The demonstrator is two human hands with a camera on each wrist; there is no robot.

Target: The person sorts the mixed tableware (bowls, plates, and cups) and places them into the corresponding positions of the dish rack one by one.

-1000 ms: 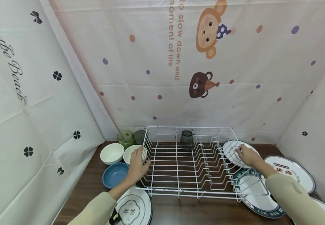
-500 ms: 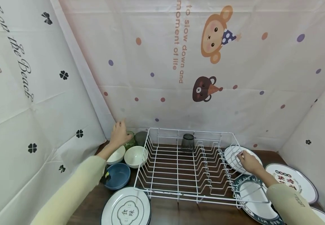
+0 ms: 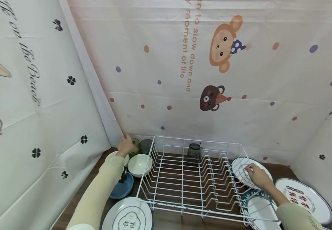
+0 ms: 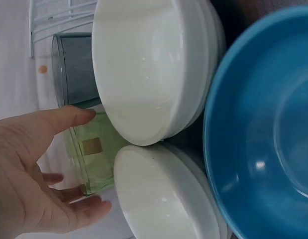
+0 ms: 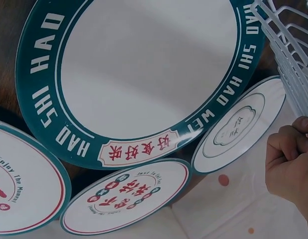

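Note:
My left hand point(image 3: 126, 146) is at the back left, over a green glass point(image 4: 96, 152). In the left wrist view its thumb and fingers are spread to either side of the glass; whether they touch it I cannot tell. A grey glass point(image 4: 76, 69) stands beside it, with white bowls point(image 4: 139, 64) and a blue bowl point(image 4: 263, 124) nearer. My right hand point(image 3: 257, 176) holds the side wire of the white dish rack point(image 3: 181, 209), its fingers curled at the rim. One dark glass point(image 3: 194, 153) stands inside the rack, at the back.
To the rack's right lie several plates, among them a green-rimmed plate point(image 5: 149, 64), a red-lettered plate point(image 5: 126, 196) and a smaller white plate point(image 5: 238, 127). Stacked plates point(image 3: 128, 214) sit at the front left. Printed cloth walls point(image 3: 154, 64) close in the back and sides.
My left hand has left the rack's left side, moved back and left past the bowls, and come down over the green glass. My right hand stays at the rack's right side.

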